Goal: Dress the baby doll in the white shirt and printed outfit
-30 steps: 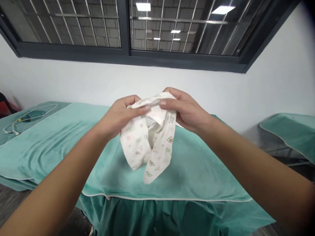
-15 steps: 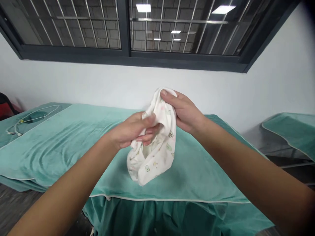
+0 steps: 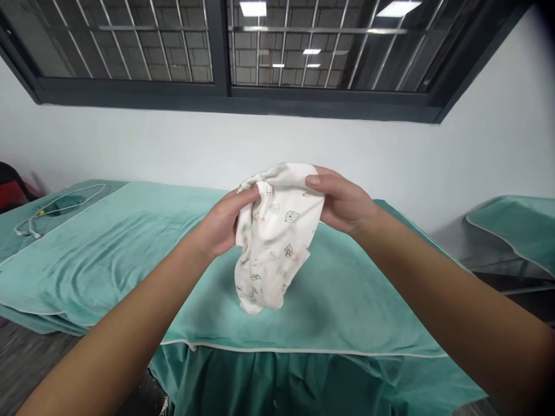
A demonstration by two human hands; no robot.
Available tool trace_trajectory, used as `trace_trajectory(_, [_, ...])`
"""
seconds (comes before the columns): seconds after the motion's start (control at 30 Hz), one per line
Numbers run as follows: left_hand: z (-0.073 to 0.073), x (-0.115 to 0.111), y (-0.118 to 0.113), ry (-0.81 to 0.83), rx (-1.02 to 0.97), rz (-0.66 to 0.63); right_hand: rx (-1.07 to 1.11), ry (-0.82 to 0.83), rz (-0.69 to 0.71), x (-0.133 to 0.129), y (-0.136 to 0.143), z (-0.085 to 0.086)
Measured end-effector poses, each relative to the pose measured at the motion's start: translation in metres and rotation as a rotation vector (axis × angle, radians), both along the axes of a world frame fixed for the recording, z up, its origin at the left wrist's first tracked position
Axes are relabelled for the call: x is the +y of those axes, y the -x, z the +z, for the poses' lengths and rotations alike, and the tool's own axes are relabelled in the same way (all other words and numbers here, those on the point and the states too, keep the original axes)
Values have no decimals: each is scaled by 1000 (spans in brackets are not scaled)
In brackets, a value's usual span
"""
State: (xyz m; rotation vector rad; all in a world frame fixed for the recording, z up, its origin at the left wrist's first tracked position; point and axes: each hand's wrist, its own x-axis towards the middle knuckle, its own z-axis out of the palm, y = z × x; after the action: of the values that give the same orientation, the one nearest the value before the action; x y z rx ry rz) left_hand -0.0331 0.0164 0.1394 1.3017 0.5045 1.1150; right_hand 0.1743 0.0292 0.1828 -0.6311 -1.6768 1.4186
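Note:
A white cloth garment (image 3: pixel 277 242) with small printed animals and leaves hangs in the air between my hands, above the green bed cover (image 3: pixel 368 300). At its upper left, my left hand (image 3: pixel 225 222) pinches the bunched edge, thumb on the near side. My right hand (image 3: pixel 342 199) grips the upper right edge, its thumb in front and the fingers hidden behind the fabric. The lower part dangles loosely in folds. Its exact kind of garment cannot be made out.
A white cable (image 3: pixel 30 222) lies on the bed's far left. Behind the bed stands a white wall (image 3: pixel 173 141) below a dark-framed barred window (image 3: pixel 221 98). Another green-covered surface (image 3: pixel 515 225) is at right, and a red and black object (image 3: pixel 11 190) at far left.
My left hand has shifted from inside the gathered cloth to its upper left edge. My right hand has moved slightly right and down. The fabric is spread wider at the top.

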Motion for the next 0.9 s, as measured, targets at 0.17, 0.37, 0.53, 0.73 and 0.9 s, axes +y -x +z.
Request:
trace_trajectory(0.17, [-5, 2, 12, -17, 147, -187, 25, -133, -172, 0, -7, 13])
trace_trajectory(0.37, [-1, 4, 26, -22, 104, -304, -208, -178, -176, 6, -19, 0])
trace_trajectory(0.53, [3, 0, 10, -68, 174, -113, -376, -116, 140, 2, -16, -14])
trace_trajectory(0.73, [3, 2, -10, -85, 96, 6, -259, 56, 142, -6, 0, -28])
trace_trajectory(0.9, [-5, 6, 4, -7, 277, -227, 89, 99, -149, 3, 1, -32])
